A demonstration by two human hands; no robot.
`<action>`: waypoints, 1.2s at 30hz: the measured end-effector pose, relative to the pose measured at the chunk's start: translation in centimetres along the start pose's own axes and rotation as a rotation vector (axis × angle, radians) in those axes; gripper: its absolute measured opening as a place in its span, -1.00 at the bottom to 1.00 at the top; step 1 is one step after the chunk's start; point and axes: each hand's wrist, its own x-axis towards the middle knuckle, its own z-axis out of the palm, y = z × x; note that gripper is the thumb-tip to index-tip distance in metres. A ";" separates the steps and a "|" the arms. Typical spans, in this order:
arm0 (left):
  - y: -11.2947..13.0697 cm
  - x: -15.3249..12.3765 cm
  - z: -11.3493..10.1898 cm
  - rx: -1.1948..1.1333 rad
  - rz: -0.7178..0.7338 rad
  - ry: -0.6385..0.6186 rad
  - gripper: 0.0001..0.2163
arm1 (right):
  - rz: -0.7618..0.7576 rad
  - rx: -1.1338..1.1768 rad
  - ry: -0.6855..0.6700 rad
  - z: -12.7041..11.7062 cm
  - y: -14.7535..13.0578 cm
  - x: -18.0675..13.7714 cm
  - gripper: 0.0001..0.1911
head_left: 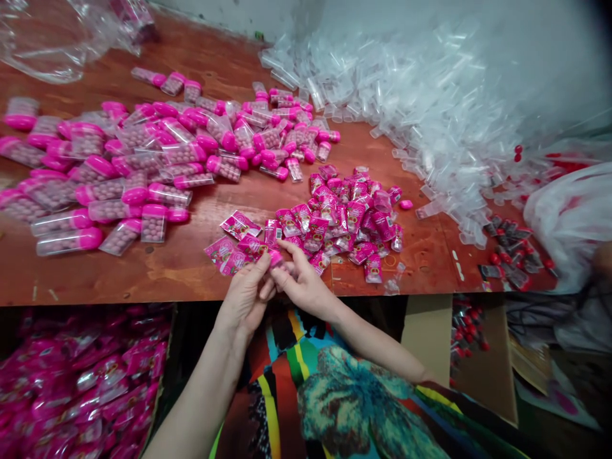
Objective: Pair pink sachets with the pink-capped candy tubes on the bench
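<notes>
Both hands hovered at the near table [143,274] edge: left hand [248,293] and right hand [302,280] pinched one small pink packet [275,257], fingertips closed on it. Its long axis ran left-to-right.

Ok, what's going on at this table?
A person sits at the table, both hands meeting at its near edge. The left hand and right hand pinch a small pink tube, beside a heap of pink labels. To the left lie filled tubes, to the right empty clear tubes, and pink packs sit below the table.
</notes>
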 end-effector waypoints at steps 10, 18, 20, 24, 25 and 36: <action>-0.4 0.0 -0.6 0.147 0.102 0.009 -0.41 | 0.020 0.111 -0.066 -0.8 -0.2 -0.9 -0.13; -0.1 -1.3 0.1 0.239 0.132 -0.061 -0.39 | 0.077 0.188 -0.162 -1.8 0.0 -0.6 -0.12; 0.1 -1.4 0.3 0.194 0.157 -0.033 -0.39 | 0.051 0.155 -0.152 -1.9 0.3 -0.8 -0.13; -0.5 -1.1 1.1 0.198 0.204 -0.018 -0.45 | 0.007 0.128 -0.112 -1.5 1.1 -0.9 -0.18; -0.8 -1.1 1.3 0.211 0.218 -0.017 -0.47 | 0.005 0.120 -0.110 -1.5 1.3 -0.9 -0.19; 0.1 -3.6 -1.4 0.415 0.384 0.266 -0.52 | -0.292 -0.698 0.375 -4.4 -2.2 -1.5 -0.23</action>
